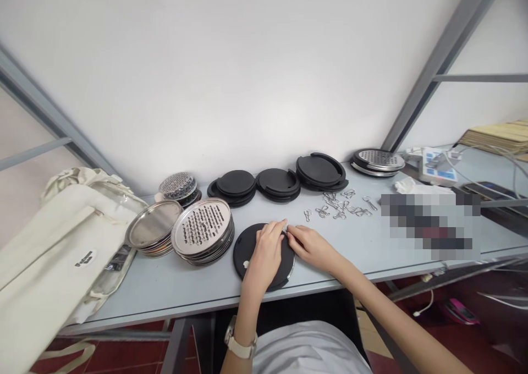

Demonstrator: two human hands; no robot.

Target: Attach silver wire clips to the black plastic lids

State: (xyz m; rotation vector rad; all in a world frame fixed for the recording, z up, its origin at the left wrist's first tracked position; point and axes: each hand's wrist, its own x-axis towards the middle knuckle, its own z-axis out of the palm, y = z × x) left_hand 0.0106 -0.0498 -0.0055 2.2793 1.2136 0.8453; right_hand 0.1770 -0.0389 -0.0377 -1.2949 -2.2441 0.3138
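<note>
A round black plastic disc (246, 246) lies near the table's front edge, with a shiny metal rim showing at its right side. My left hand (267, 247) rests across the top of it, fingers stretched toward the far right edge. At that edge my right hand (307, 246) is closed in a pinch on a small metal wire clip (284, 229), mostly hidden by the fingertips. Several loose wire clips (340, 204) are scattered just beyond my right hand. Left of the disc stands a stack of round metal grater plates (202, 228).
Plain metal discs (153, 224) are stacked at left, beside a cream bag (70, 242). Behind are more grater plates (178, 186) and black disc stacks (236, 182), (278, 182), (319, 170). Far right hold a grater stack (379, 160) and a power strip (437, 166).
</note>
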